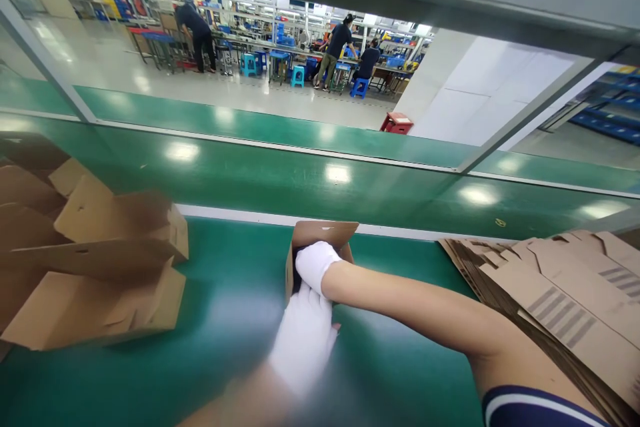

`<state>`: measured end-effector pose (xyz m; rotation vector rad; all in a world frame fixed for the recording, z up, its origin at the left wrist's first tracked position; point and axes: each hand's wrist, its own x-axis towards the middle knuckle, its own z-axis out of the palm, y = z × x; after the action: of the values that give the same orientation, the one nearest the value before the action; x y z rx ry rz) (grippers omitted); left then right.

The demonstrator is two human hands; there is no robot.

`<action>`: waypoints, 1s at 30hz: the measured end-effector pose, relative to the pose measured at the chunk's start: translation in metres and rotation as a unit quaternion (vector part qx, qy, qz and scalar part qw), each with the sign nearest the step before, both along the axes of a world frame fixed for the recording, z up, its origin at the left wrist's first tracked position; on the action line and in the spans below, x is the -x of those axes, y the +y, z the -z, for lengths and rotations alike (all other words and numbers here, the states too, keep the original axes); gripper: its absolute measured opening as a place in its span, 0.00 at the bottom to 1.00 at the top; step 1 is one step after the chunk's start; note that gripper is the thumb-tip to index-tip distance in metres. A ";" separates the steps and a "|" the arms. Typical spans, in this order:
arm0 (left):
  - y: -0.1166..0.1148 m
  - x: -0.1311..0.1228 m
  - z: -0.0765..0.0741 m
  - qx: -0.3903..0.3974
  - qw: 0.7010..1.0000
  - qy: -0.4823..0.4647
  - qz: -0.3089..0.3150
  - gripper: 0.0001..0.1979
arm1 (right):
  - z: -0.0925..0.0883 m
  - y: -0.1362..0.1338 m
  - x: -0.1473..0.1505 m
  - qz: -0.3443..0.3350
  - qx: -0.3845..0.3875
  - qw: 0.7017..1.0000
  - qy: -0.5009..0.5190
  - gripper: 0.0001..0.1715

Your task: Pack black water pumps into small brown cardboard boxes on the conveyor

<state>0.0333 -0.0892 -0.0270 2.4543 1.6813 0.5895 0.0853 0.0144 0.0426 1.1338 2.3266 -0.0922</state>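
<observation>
A small brown cardboard box stands with its top open on the green work surface in front of me, its far flap raised. My right hand, in a white glove, reaches down into it, and its fingers are hidden inside. Against the near side of the box lies my left hand, also white-gloved and slightly blurred. Its fingers are stretched toward the opening and its thumb sticks out to the right. The tips of those fingers are covered by my right hand. Something dark shows inside the box beside my right hand, too little to name.
Several folded-up open cardboard boxes crowd the left side. At the right lies a stack of flat cardboard blanks. A metal frame crosses beyond the green work surface. Several people work at far benches.
</observation>
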 end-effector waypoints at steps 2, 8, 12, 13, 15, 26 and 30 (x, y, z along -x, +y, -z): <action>0.002 0.001 0.001 -0.004 1.000 -0.017 0.009 0.27 | -0.003 -0.007 -0.015 0.008 -0.035 0.999 0.015 0.10; 0.004 0.001 0.008 0.005 1.000 -0.019 0.020 0.31 | -0.011 -0.031 -0.053 -0.065 -0.079 0.993 0.063 0.13; 0.002 0.000 0.008 -0.029 0.999 -0.023 0.023 0.28 | -0.009 -0.016 -0.046 -0.080 -0.013 0.995 0.053 0.13; 0.001 0.000 0.007 -0.034 0.999 -0.027 0.023 0.26 | -0.008 -0.009 -0.041 -0.070 0.001 0.997 0.042 0.14; 0.000 0.001 0.008 -0.047 0.998 -0.027 0.021 0.21 | -0.009 0.004 -0.034 -0.061 0.028 0.998 0.020 0.17; 0.062 -0.006 0.027 -0.137 0.986 0.097 -0.012 0.16 | -0.028 -0.052 -0.144 0.021 -0.063 0.954 0.292 0.18; 0.141 -0.016 0.025 -0.120 0.987 0.104 0.033 0.15 | -0.011 -0.081 -0.230 0.176 -0.162 0.947 0.213 0.19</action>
<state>0.0495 0.0520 -0.0518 2.8186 1.6786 0.5747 0.3158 -0.0662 0.0540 1.8474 2.5391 -0.0940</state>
